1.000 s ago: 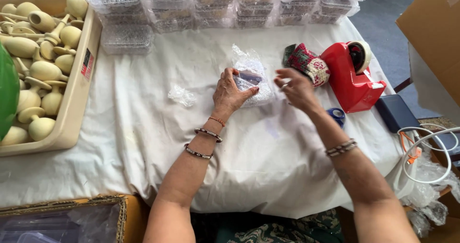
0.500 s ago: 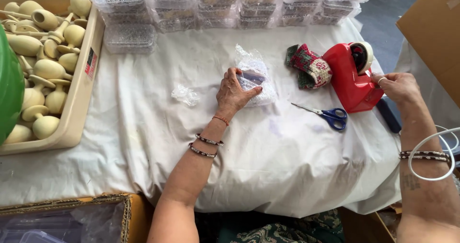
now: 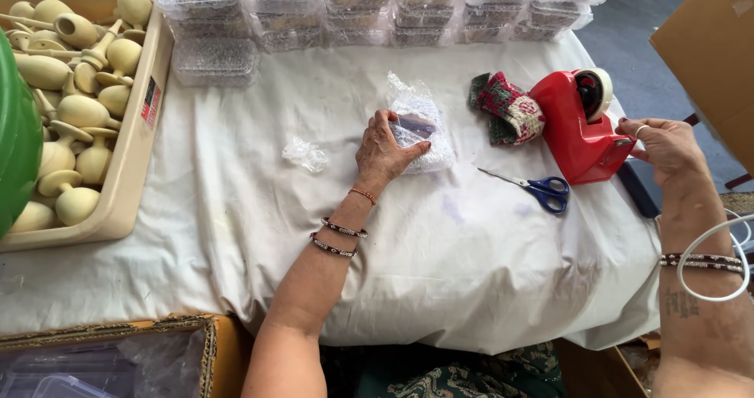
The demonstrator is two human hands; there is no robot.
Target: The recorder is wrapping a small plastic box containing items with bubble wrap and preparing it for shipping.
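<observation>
— Fingers of your left hand [image 3: 382,151] curl over a small item wrapped in bubble wrap [image 3: 416,123], pinning it to the white cloth [image 3: 440,249] at mid-table. What is the other hand doing?

— Your right hand [image 3: 666,148] sits at the cutter end of the red tape dispenser [image 3: 577,127], thumb and forefinger pinched together; whether tape is between them cannot be told.

— How far along does the wrapping look?

— Judging by the scene, the bundle is folded but not yet taped. Stacks of clear packed boxes [image 3: 377,5] line the far edge; a tray of wooden pieces [image 3: 71,107] waits at left.

— And the arms?

— Left forearm reaches straight ahead, wrist flat. Right arm is bent outward, well apart, past the blue-handled scissors [image 3: 534,188].
</observation>
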